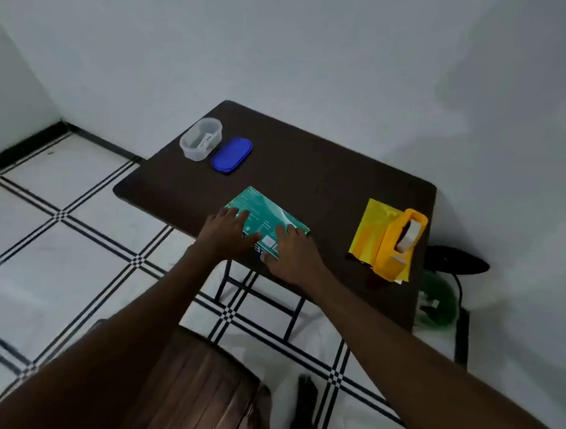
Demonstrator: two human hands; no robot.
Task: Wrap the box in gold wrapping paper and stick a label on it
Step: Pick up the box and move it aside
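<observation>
While lying flat at centre frame near the worktop's (pixel 311 169) front edge, teal box (pixel 268 218) pressed under left hand (pixel 227 235) and right hand (pixel 292 254), fingers spread flat; gold wrapping paper (pixel 370 233) right of it beneath orange tape dispenser (pixel 400 244).

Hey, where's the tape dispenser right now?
In the head view, the orange tape dispenser stands on the gold wrapping paper near the table's right edge, right of the teal box.
</observation>
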